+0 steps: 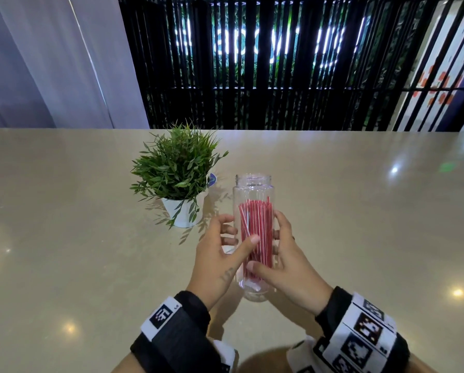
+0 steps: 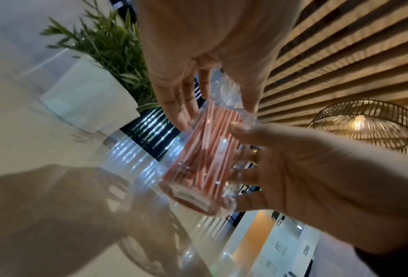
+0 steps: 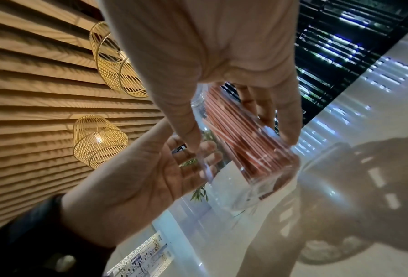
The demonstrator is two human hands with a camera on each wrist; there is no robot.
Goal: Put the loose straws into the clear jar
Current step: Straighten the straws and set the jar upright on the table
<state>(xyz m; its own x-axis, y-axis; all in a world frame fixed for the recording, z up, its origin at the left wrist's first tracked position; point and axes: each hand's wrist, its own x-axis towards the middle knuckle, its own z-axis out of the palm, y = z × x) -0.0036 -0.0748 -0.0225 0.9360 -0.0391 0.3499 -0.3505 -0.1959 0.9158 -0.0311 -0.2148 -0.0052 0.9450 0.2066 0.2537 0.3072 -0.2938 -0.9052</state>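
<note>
the beige table (image 1: 360, 224) fills the lower part of the head view and carries every item. its glossy surface reflects ceiling lights.

behind the table stands a black slatted screen (image 1: 266, 63) with lit lettering partly visible through it. a pale curtain (image 1: 50, 57) hangs to its left.

a potted plant (image 1: 175, 168) in a white pot stands on the table, just beside the jar and to its far left.

the clear jar (image 1: 253, 184) stands upright near the table centre, its mouth uncovered. its base rests on the table between the two hands.

the straws (image 1: 255, 224), red with white stripes, stand bundled inside the jar. their lower ends are at the jar bottom and their upper ends stay below the neck. one straw leans across the others. no straw lies on the table in any view.

the left hand (image 1: 220, 254) grips the left wall of the jar, thumb across the front and fingers curled around the far side.

the right hand (image 1: 287, 254) grips the right wall in the same manner, thumb on the front near the lower part. both wrist views confirm fingers bent around the jar wall.

black wrist bands with printed markers sit on both forearms.
</note>
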